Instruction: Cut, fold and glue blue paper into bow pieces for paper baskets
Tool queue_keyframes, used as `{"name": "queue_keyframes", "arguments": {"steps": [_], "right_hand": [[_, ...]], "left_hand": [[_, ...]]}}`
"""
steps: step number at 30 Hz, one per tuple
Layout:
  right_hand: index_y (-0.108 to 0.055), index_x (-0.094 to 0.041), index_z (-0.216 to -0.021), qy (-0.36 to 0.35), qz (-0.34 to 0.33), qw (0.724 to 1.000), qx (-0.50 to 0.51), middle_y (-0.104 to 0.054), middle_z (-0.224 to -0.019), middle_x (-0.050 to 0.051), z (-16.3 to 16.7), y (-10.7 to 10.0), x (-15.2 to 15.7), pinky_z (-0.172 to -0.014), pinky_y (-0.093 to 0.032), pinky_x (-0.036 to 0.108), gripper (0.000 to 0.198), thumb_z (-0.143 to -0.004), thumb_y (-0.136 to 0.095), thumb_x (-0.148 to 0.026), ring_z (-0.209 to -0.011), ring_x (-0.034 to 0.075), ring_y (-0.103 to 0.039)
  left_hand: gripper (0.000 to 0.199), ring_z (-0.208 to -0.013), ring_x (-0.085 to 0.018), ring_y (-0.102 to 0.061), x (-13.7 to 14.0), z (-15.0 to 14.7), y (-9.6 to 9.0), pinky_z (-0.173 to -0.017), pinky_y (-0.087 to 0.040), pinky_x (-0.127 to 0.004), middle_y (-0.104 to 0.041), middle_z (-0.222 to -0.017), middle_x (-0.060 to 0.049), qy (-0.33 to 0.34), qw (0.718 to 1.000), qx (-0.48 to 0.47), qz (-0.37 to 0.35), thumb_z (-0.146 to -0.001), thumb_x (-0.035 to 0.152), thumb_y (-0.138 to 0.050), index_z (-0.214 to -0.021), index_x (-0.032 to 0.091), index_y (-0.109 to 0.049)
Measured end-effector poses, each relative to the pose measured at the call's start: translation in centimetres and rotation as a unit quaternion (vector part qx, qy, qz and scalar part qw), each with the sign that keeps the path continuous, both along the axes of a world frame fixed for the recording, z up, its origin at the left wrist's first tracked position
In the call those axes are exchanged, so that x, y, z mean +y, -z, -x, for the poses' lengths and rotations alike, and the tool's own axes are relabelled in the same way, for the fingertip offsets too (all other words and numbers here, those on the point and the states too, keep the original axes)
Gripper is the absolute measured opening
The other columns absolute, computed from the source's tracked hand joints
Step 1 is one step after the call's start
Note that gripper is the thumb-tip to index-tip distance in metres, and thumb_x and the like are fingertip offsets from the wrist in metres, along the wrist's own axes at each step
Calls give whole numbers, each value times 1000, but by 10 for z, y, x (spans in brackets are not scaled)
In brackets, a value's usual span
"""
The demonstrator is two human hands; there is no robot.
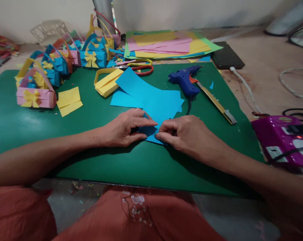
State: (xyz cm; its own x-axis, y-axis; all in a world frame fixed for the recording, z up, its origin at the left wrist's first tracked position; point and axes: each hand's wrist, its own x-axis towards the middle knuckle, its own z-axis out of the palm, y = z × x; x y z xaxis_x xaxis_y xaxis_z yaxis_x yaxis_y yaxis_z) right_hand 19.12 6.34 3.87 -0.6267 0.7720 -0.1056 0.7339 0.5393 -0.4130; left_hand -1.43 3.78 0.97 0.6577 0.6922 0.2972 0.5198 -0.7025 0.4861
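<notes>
A sheet of blue paper (163, 103) lies in front of me, over another blue piece (125, 99). My left hand (128, 126) grips the sheet's near left part, with the index finger stretched across it and the thumb at the edge. My right hand (188, 134) is closed, pinching the near edge between thumb and fingertips. The two hands almost meet there. Just beyond the sheet sits a folded yellow paper basket (108, 83) with a handle. A blue glue gun (185, 80) rests to the right, near a yellow utility knife (216, 103).
The green board (91, 164) bears all this. Small paper baskets with bows (35, 95) stand at the left, beside a folded yellow paper (69, 101). Scissors (143, 67) and stacked coloured paper (163, 43) lie behind. A phone (226, 55) and a purple power box (279, 134) are at right.
</notes>
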Motion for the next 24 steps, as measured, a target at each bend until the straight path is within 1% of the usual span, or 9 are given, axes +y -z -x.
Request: {"name": "queue_keyframes", "arguments": {"steps": [3,5,8,10,11,13,15,17,24], "right_hand": [[-64,-20,-59,5,-1,1000,-1,-57,-51,-3,0,0,-1,-49,-24,27,18,-76,-59,-26,-49,10,-47],[-61,-19,-57,3,0,1000,-4,-56,-50,-3,0,-1,-2,-49,-23,27,20,-76,-60,-26,-48,10,-47],[-58,-18,-56,-5,-6,1000,-11,-55,-49,-3,0,-1,-1,-49,-22,27,23,-77,-61,-27,-48,9,-45],[-59,-18,-57,-3,-8,1000,-21,-54,-50,-3,-1,-2,0,-49,-22,27,23,-77,-63,-29,-47,9,-44],[-60,-18,-59,-1,-6,1000,-25,-54,-50,-2,-1,-2,0,-49,-21,27,22,-77,-64,-31,-47,9,-44],[-62,-18,-62,1,0,1000,-25,-55,-51,-2,-2,-2,2,-49,-22,26,21,-76,-66,-34,-48,10,-45],[-64,-19,-63,1,2,1000,-18,-57,-53,-2,-2,-2,3,-49,-22,26,19,-75,-68,-34,-50,10,-46],[-64,-19,-63,1,0,1000,-13,-57,-53,-3,-3,-2,4,-50,-22,26,18,-73,-69,-33,-50,10,-46],[-64,-18,-63,-8,36,999,0,-54,-51,-5,-4,-5,9,-49,-23,25,13,-72,-69,-26,-50,8,-44]], "left_hand": [[32,-98,-19,-56,-2,0,1,-85,-49,-35,-61,-107,-11,-7,1000,6,-17,-85,19,-57,-116,18,-58],[32,-110,-23,-52,-5,-1,1,-92,-46,-41,-56,-118,-13,-36,997,13,-63,-84,21,-58,-116,20,-58],[32,-132,-32,-30,-10,-2,1,-103,-33,-54,-45,-134,-9,-76,985,18,-156,-81,26,-63,-113,29,-58],[30,-137,-34,-21,-14,-3,1,-105,-27,-57,-43,-136,-5,-82,973,17,-213,-81,26,-64,-110,32,-58],[28,-136,-33,-24,-15,-3,2,-104,-29,-56,-45,-134,-4,-78,967,22,-242,-82,25,-63,-108,32,-59],[20,-124,-28,-41,-16,-3,3,-99,-37,-50,-53,-125,-5,-48,958,54,-276,-85,22,-58,-104,29,-60],[15,-102,-20,-55,-16,-3,3,-89,-44,-39,-62,-110,-5,5,961,90,-262,-88,18,-52,-98,25,-61],[14,-88,-17,-57,-16,-4,3,-80,-46,-33,-65,-100,-6,37,968,109,-225,-90,20,-48,-97,21,-61],[43,-85,-21,-49,-17,-8,-1,-74,-45,-36,-58,-102,-12,65,968,154,-187,-91,51,-40,-113,19,-57]]}}
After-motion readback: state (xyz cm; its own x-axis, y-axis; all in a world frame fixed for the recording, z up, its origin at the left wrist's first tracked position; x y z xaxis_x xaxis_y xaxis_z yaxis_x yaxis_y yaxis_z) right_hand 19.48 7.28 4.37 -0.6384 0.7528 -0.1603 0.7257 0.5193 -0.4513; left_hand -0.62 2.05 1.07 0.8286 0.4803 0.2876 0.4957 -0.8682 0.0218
